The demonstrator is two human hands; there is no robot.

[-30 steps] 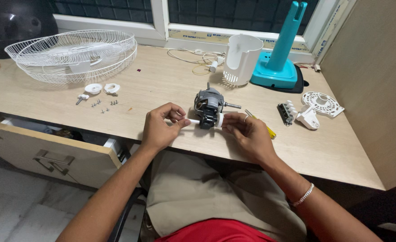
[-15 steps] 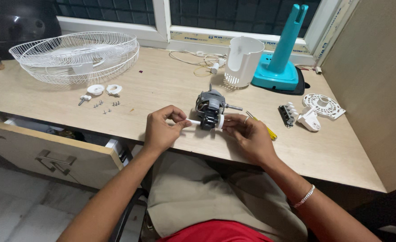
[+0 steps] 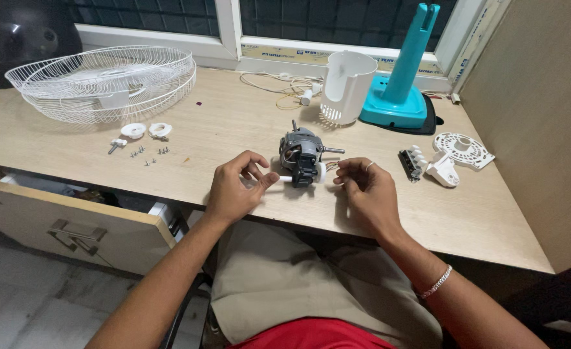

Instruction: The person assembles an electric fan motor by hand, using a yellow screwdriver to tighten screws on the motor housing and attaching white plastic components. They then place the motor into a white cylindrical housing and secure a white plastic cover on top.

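I am sitting at the wooden desk (image 3: 233,123) with the small grey fan motor (image 3: 301,158) standing near its front edge, right between my two hands. My left hand (image 3: 233,187) is pinching the end of the white plastic rod (image 3: 284,178) that sticks out of the motor's left side, thumb and forefinger closed on its tip while the other fingers are curling loosely above. My right hand (image 3: 366,190) is resting just to the right of the motor, its fingertips bent in toward the white disc (image 3: 321,172) on that side (whether they are actually gripping it or only touching it, I cannot tell from here). A metal shaft is poking out of the motor toward the right.

Farther back, the white wire fan guards (image 3: 101,81) are lying stacked at the left end of the desk, with two white round caps (image 3: 146,130) and a scatter of small screws (image 3: 148,155) just in front of them. Behind the motor a white plastic housing (image 3: 347,85) is standing upright beside the teal fan stand (image 3: 401,84), and a coil of pale cable (image 3: 285,85) is lying by the window. To my right, a dark switch block (image 3: 411,163) and a round white perforated plate (image 3: 463,148) are lying near the side wall. A drawer (image 3: 72,216) is hanging open below the desk on my left.
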